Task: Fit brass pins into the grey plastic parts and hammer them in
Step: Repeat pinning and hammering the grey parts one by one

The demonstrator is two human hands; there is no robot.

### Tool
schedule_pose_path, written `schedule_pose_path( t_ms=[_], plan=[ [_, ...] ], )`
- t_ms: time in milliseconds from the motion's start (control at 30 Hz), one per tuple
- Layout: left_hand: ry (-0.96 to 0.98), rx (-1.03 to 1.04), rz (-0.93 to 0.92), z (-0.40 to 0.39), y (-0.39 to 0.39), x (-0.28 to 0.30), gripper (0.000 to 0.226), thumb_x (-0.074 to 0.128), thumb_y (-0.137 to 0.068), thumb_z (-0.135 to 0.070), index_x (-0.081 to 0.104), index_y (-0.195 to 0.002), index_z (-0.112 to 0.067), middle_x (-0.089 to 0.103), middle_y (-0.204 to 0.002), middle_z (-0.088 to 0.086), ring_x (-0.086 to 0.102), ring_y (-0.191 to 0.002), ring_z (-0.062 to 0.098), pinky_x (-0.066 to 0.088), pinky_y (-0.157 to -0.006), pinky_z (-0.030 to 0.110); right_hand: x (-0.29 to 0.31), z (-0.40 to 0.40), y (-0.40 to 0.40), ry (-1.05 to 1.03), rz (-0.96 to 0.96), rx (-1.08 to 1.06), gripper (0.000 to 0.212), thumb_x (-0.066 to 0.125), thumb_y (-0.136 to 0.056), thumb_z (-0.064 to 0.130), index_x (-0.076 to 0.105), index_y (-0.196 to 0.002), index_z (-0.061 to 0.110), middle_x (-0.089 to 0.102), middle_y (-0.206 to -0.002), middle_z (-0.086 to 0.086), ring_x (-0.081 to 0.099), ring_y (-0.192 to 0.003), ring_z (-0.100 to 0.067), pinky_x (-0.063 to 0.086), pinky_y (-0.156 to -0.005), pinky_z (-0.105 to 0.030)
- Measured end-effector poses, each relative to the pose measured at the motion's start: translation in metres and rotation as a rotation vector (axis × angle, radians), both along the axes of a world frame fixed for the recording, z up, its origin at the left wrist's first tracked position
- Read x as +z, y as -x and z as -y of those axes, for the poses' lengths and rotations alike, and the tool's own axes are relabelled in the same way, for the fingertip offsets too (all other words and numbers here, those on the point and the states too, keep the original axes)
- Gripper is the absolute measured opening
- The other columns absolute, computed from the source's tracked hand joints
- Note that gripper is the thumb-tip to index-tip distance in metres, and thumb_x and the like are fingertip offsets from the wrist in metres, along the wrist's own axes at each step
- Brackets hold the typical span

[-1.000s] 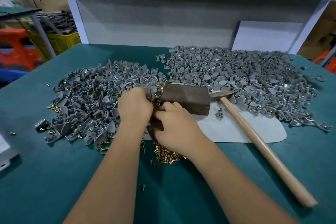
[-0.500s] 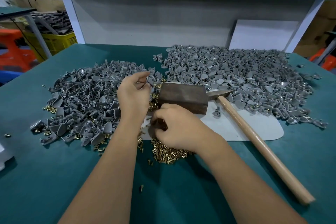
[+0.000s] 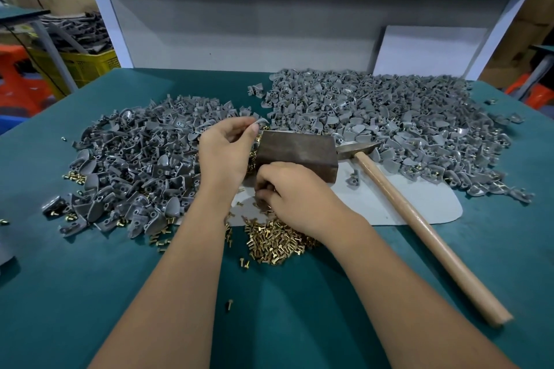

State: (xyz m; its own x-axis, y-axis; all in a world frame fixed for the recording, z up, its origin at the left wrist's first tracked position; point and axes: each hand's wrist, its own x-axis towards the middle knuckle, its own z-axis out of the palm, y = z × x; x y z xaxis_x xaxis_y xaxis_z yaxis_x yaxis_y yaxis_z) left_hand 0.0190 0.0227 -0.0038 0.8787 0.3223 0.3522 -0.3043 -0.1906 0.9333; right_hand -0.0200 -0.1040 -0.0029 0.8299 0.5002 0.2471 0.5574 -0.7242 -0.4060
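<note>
On the green tabletop (image 3: 90, 293) two heaps of grey plastic parts flank a dark block (image 3: 296, 153): a smaller heap (image 3: 132, 165) on the left and a much larger one (image 3: 389, 126) behind and to the right. Which heap is finished I cannot tell, though brass shows here and there among the parts at the edges of both. Judging by the sheer number of loose pieces and the sizeable pile of brass pins (image 3: 275, 243) lying just in front of the block, a great deal of work seems to remain.

The left hand (image 3: 224, 153) is raised over the left end of the block, thumb and fingertips pinching one grey part (image 3: 262, 122). The right hand (image 3: 293, 195) is curled, fingers down at the far edge of the pin pile, apparently picking a pin (whether one is actually gripped is hidden beneath the fingers).

The hammer (image 3: 419, 219) lies untouched on a pale mat (image 3: 419, 204), so hammering is not the step in hand; fitting is. Its long axis runs diagonally: the metal head (image 3: 356, 148) rests against the block's right end, pointing away and leftward, while the wooden handle's butt points toward the person's right.
</note>
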Motion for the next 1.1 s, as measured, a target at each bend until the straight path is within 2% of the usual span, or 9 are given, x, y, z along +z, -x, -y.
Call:
schedule_pose_path(
  t_ms=[200, 267, 367, 500, 600, 767, 900, 1000, 1100],
  plan=[
    [0.010, -0.026, -0.062, 0.003, 0.001, 0.000, 0.022, 0.064, -0.094, -0.019, 0.070, -0.075, -0.028, 0.071, -0.072, -0.009, 0.067, -0.073, 0.003, 0.054, -0.071, 0.016, 0.001, 0.002, 0.002, -0.166, 0.212, -0.022, 0.007, 0.064, -0.078, 0.007, 0.059, -0.078, 0.012, 0.058, -0.079, 0.001, 0.052, -0.078, -0.018, 0.048, -0.067, -0.041],
    [-0.019, -0.075, -0.097, 0.006, 0.001, 0.000, 0.023, 0.061, -0.096, -0.022, 0.071, -0.075, -0.020, 0.072, -0.076, 0.001, 0.066, -0.075, 0.011, 0.056, -0.078, 0.029, 0.000, 0.004, 0.000, -0.240, 0.316, -0.103, 0.008, 0.063, -0.078, 0.004, 0.059, -0.081, 0.011, 0.055, -0.078, 0.005, 0.049, -0.077, -0.014, 0.048, -0.067, -0.037],
    [-0.135, -0.130, -0.121, 0.012, 0.002, -0.001, 0.023, 0.060, -0.095, -0.022, 0.071, -0.076, -0.024, 0.070, -0.093, 0.000, 0.062, -0.092, 0.012, 0.050, -0.094, 0.042, 0.000, 0.011, -0.007, -0.364, 0.403, -0.259, 0.013, 0.061, -0.084, 0.005, 0.064, -0.095, 0.012, 0.055, -0.087, 0.009, 0.047, -0.083, -0.005, 0.043, -0.075, -0.020],
    [-0.244, -0.143, -0.141, 0.017, -0.001, -0.003, 0.021, 0.062, -0.093, -0.022, 0.070, -0.075, -0.027, 0.064, -0.106, -0.008, 0.050, -0.118, 0.028, 0.039, -0.105, 0.052, 0.000, 0.024, -0.017, -0.494, 0.372, -0.411, 0.012, 0.064, -0.086, 0.005, 0.068, -0.094, 0.013, 0.060, -0.091, 0.007, 0.055, -0.086, -0.009, 0.047, -0.078, -0.024],
    [-0.312, -0.090, -0.132, 0.018, -0.002, -0.006, 0.024, 0.062, -0.093, -0.024, 0.068, -0.070, -0.030, 0.060, -0.094, -0.021, 0.051, -0.116, 0.028, 0.038, -0.105, 0.051, -0.003, 0.033, -0.021, -0.549, 0.321, -0.472, 0.009, 0.069, -0.084, 0.008, 0.068, -0.087, 0.016, 0.059, -0.083, 0.012, 0.056, -0.079, -0.007, 0.049, -0.073, -0.024],
    [-0.395, 0.022, -0.156, 0.019, -0.007, -0.010, 0.018, 0.057, -0.095, -0.031, 0.073, -0.100, -0.025, 0.067, -0.111, -0.006, 0.052, -0.117, 0.026, 0.042, -0.103, 0.050, -0.006, 0.038, -0.024, -0.575, 0.335, -0.521, 0.011, 0.071, -0.080, 0.008, 0.064, -0.080, 0.017, 0.056, -0.073, 0.016, 0.054, -0.068, -0.001, 0.046, -0.063, -0.018],
    [-0.348, 0.072, -0.129, 0.020, -0.006, -0.011, 0.018, 0.054, -0.097, -0.022, 0.069, -0.107, -0.023, 0.063, -0.101, -0.008, 0.055, -0.111, 0.025, 0.050, -0.093, 0.048, -0.007, 0.038, -0.025, -0.564, 0.307, -0.519, 0.020, 0.065, -0.086, 0.006, 0.068, -0.101, 0.019, 0.053, -0.083, 0.018, 0.053, -0.076, -0.002, 0.046, -0.071, -0.019],
    [-0.259, 0.086, -0.147, 0.018, -0.004, -0.010, 0.025, 0.050, -0.094, -0.015, 0.067, -0.111, -0.022, 0.064, -0.103, -0.009, 0.055, -0.113, 0.023, 0.050, -0.094, 0.046, -0.006, 0.039, -0.025, -0.534, 0.314, -0.519, 0.016, 0.063, -0.087, 0.007, 0.071, -0.097, 0.016, 0.054, -0.087, 0.015, 0.055, -0.083, -0.007, 0.045, -0.075, -0.021],
    [-0.371, 0.134, -0.159, 0.017, -0.002, -0.012, 0.021, 0.053, -0.087, -0.030, 0.065, -0.104, -0.026, 0.058, -0.095, -0.014, 0.044, -0.111, 0.017, 0.044, -0.097, 0.044, -0.006, 0.039, -0.024, -0.549, 0.310, -0.526, 0.015, 0.063, -0.087, 0.007, 0.071, -0.095, 0.017, 0.055, -0.085, 0.015, 0.058, -0.085, -0.010, 0.049, -0.076, -0.026]
  ],
)
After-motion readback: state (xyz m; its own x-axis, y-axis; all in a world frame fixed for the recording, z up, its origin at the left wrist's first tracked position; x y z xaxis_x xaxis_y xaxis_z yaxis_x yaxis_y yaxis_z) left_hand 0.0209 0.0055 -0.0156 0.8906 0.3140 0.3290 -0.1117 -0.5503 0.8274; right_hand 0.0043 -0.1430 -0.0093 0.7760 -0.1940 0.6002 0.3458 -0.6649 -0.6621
